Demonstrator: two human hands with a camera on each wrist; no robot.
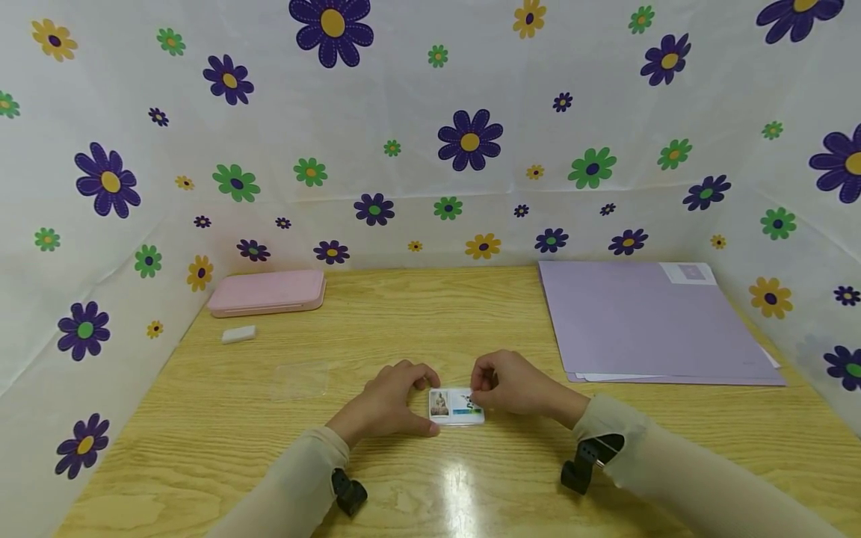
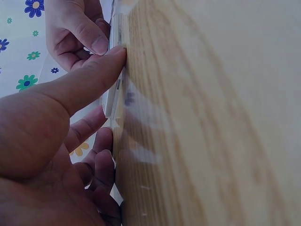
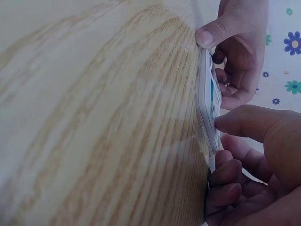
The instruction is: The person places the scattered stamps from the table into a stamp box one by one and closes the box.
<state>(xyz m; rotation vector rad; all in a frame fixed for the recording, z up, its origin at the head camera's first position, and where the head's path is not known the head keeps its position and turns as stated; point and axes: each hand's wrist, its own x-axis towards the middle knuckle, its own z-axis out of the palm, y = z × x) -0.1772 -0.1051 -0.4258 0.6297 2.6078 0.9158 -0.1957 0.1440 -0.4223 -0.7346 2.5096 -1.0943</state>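
A small flat white case lies on the table, bearing a brown picture of a figure and a blue-and-green picture card. My left hand holds the case's left end, with the thumb at its near edge and curled fingers at its far edge. At the other end my right hand has its thumb and index fingertip together on the blue-and-green card, apparently pinching it. In the right wrist view, the right thumb touches the upper face of the case. Parts of the card are hidden by fingers.
Left of my hands lie a clear plastic sheet and a white eraser-like block. Behind them is a pink case. A purple folder with papers lies at right. Flowered cloth surrounds the wooden table.
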